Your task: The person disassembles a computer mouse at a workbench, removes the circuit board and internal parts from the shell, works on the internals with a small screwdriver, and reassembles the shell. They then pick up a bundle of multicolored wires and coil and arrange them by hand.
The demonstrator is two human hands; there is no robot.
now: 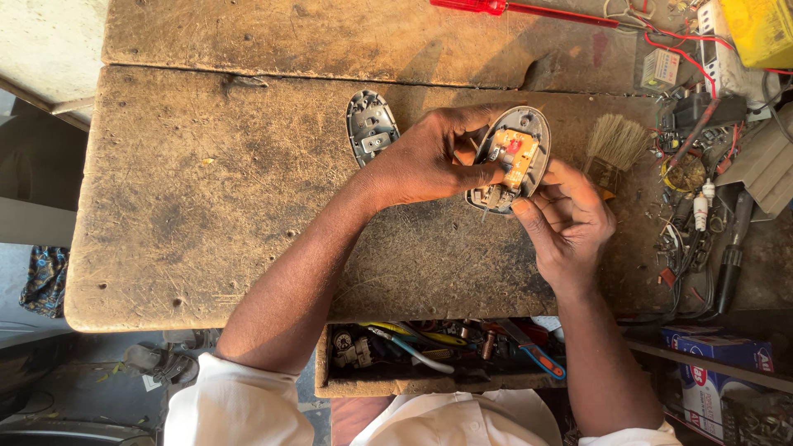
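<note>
Above the worn wooden surface [248,190], both hands held an opened grey oval casing [514,157] with an orange circuit board [514,155] inside. The left hand [429,158] had its fingers closed on the casing's left edge, thumb pressing the board. The right hand [568,221] cupped it from below, fingers curled around its lower right rim. A matching grey cover [371,126] lay just left; a brush [615,149] rested near the right.
</note>
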